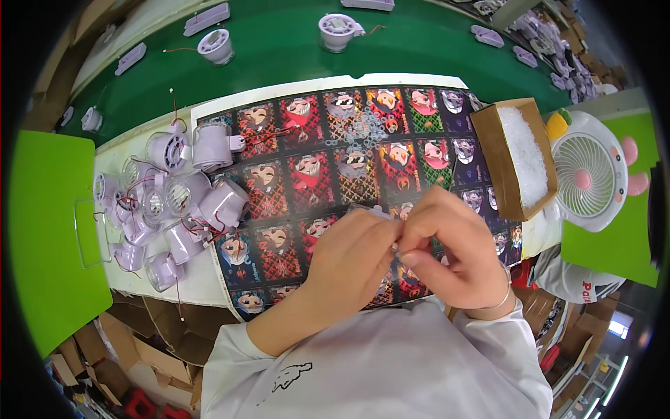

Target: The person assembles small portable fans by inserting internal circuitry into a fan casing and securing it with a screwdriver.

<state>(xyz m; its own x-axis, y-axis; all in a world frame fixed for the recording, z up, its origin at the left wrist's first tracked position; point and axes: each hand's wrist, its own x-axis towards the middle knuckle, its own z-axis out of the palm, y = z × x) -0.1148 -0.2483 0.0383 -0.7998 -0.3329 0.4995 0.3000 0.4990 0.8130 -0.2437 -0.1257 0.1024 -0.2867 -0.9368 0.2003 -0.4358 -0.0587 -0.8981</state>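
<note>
My left hand (352, 258) and my right hand (450, 244) meet over the front of a dark printed sheet (259, 222) with rows of cartoon figures. Both are closed, fingertips together around a tiny whitish bit (396, 246) too small to name. Just beyond the left fingers peeks the edge of a pale lilac part (377, 209); the fingers hide most of it, and whether they grip it cannot be told. Farther off on the sheet lies a loose pile of small clear rings (359, 133).
Lilac round housings (185, 192) with red wires crowd the left side. An open cardboard box (506, 140) of small clear-white pieces sits right, beside a white desk fan (586, 171). Beyond runs a green conveyor belt (279, 49) carrying lilac parts. Green panels (56, 230) flank the bench.
</note>
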